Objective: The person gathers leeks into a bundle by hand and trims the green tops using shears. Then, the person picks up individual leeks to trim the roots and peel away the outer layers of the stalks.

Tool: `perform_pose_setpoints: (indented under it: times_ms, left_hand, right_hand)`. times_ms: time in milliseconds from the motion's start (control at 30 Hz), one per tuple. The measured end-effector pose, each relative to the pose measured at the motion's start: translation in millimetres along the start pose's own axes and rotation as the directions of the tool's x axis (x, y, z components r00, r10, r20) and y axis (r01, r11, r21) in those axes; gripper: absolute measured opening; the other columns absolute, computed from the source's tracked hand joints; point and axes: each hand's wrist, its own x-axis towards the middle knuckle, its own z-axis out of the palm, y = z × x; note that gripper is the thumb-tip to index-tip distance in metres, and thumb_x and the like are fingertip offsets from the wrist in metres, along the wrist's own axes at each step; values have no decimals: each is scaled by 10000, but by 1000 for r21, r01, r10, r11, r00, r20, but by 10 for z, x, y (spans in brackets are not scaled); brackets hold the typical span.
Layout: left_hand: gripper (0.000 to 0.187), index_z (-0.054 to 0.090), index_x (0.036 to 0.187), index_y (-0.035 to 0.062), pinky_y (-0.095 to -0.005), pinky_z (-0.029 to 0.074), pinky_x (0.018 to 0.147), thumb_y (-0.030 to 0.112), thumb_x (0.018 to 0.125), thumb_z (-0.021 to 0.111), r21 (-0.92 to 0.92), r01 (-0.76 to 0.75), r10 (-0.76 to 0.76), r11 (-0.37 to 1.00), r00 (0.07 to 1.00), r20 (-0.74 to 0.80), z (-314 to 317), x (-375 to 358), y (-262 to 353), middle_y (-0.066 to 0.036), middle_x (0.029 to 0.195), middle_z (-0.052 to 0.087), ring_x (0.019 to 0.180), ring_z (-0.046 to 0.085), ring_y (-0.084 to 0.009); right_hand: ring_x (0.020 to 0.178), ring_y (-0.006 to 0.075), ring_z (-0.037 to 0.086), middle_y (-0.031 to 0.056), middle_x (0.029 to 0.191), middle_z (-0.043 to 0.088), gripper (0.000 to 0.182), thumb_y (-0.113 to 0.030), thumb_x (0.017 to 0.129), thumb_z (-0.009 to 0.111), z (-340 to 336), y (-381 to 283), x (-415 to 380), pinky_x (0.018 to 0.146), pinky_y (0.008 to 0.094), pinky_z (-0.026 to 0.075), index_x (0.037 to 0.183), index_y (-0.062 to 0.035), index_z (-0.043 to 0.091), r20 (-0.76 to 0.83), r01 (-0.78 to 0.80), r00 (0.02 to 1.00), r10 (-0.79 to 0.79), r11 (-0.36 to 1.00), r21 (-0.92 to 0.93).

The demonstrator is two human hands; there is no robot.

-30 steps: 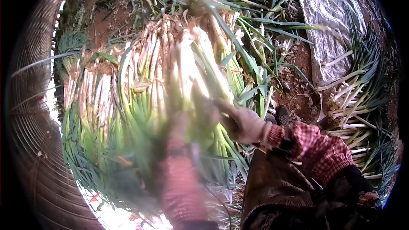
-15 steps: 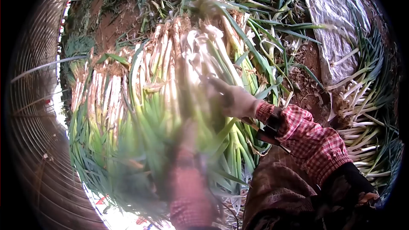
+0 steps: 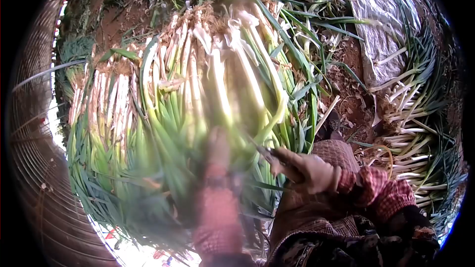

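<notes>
The left hand, blurred, seems closed round a bunch of scallions held up over the pile; the gloved right hand, loosely curled, pinches what looks like a blade; trimming seems underway; next needs a steady cut.

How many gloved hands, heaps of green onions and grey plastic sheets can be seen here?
Gloved hands: 2, the left hand and the right hand
Heaps of green onions: 2, a big heap and a small heap
Grey plastic sheets: 1
Total: 5
</notes>
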Motion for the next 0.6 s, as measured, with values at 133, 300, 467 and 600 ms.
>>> perform_pose_setpoints:
  times_ms: [133, 300, 467, 600]
  left_hand:
    - [398, 645, 1244, -19, -299, 479, 771, 312, 1088, 489, 43, 119, -119, 992, 993, -9, 72, -8, 78, -55, 969, 665, 827, 569, -159]
    - [341, 702, 1142, 25, -294, 442, 615, 252, 1078, 455, -37, -286, 286, 957, 958, -24, 6, 652, -1183, -25, 811, 632, 657, 523, -137]
    - [342, 716, 1077, 20, -321, 463, 618, 257, 1072, 469, 86, 252, -231, 964, 952, -199, 185, 251, -126, -58, 796, 645, 663, 562, -165]
    - [332, 696, 997, -1, -397, 499, 710, 258, 1049, 494, 586, -290, 365, 756, 931, -11, 151, 234, -389, -154, 831, 682, 725, 619, -287]
  right_hand:
    - [997, 333, 697, 208, 1188, 676, 1076, -14, 734, 773, 56, -139, -115, 876, 405, 570, 1636, -77, 190, 25, -96, 995, 95, 995, 20]
    - [934, 326, 691, 184, 1073, 691, 1064, 34, 731, 719, 89, -53, -95, 835, 414, 574, 1643, -122, 192, -25, -97, 995, 97, 995, 13]
    - [817, 354, 687, 213, 987, 676, 1071, -34, 691, 734, -66, -87, 259, 734, 442, 557, 1624, -81, 211, -9, -151, 989, 151, 988, -43]
    - [807, 341, 699, 156, 869, 672, 887, -20, 769, 711, -150, 142, 840, 736, 464, 580, 1534, -167, 286, -218, 12, 975, -46, 988, -154]
